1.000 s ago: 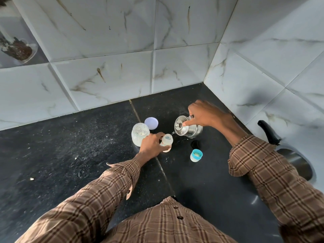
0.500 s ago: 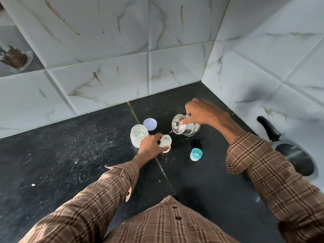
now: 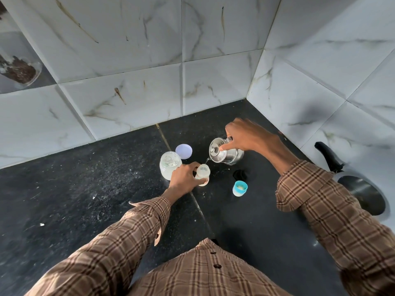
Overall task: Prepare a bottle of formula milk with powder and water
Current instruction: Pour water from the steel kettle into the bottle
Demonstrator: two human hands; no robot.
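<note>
A small clear baby bottle stands open on the black counter, and my left hand grips its side. My right hand holds a small steel kettle tilted toward the bottle, one finger pressing on its lid. A thin stream of water runs from the spout into the bottle's mouth. Left of the bottle stands an open jar of white powder, with its pale purple lid lying behind it. The bottle's blue cap sits upside down to the right.
White marble-look tiled walls meet in a corner behind the kettle. A dark pan with a black handle sits at the right edge. A small black object lies by the blue cap. White specks of powder are scattered over the counter.
The hands, bottle and kettle keep the same pose; water keeps pouring. Only the camera view has shifted slightly.
</note>
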